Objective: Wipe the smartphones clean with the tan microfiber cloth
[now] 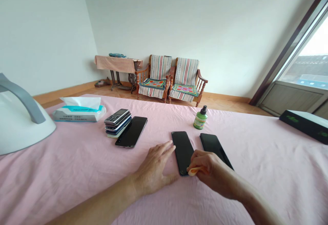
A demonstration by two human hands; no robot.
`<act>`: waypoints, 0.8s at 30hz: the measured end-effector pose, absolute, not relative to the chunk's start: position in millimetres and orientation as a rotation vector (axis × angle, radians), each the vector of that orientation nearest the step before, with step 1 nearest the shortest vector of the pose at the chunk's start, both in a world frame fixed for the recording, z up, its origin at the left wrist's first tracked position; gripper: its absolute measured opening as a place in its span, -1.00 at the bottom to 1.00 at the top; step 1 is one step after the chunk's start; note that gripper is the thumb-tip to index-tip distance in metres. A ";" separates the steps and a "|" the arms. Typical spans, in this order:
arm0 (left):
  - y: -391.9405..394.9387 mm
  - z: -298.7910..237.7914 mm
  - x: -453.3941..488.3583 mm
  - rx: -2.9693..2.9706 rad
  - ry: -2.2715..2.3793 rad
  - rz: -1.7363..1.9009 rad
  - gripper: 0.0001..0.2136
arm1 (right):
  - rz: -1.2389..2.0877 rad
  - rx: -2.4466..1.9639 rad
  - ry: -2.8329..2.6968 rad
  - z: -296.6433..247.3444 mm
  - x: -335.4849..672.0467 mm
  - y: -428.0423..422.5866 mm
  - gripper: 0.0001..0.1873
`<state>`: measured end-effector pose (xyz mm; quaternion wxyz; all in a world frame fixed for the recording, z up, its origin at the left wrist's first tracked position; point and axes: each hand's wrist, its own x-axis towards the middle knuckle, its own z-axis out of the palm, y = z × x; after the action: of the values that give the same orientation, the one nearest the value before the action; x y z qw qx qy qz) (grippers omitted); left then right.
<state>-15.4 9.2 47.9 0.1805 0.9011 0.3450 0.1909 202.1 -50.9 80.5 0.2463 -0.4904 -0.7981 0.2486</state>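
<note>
A black smartphone (182,150) lies face up on the pink tablecloth in front of me. My left hand (156,167) rests flat beside it, fingers spread, with the fingertips at the phone's left edge. Bunched in my right hand (208,168) is an orange cloth (194,171), pressed on the lower right corner of the screen. A second black smartphone (214,144) lies to the right, partly hidden behind my right hand. Just beyond the two phones stands a green spray bottle (200,118) with a black top.
Left of me, another smartphone (133,132) leans by a stack of several phones (118,121). Behind are a tissue pack (79,113) and a white kettle (23,122). A black box (302,126) sits at the right. Two wooden chairs (184,78) stand beyond the table.
</note>
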 end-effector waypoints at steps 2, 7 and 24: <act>10.1 49.5 -15.7 2.599 0.898 0.487 -0.35 | 0.632 -1.384 -2.167 81.3 212.4 -50.7 -0.63; 10.9 51.3 -12.6 2.699 0.804 0.397 -0.51 | 0.634 -1.437 -2.166 77.5 216.6 -50.7 -0.63; 13.1 41.1 -9.7 2.730 0.809 0.527 -0.60 | 0.673 -1.338 -2.203 69.9 196.1 -52.5 -0.56</act>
<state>-9.7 13.1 41.1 0.1225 0.9357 0.2772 0.1807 196.1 -52.5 69.9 0.2367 -0.4880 -0.8035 0.2455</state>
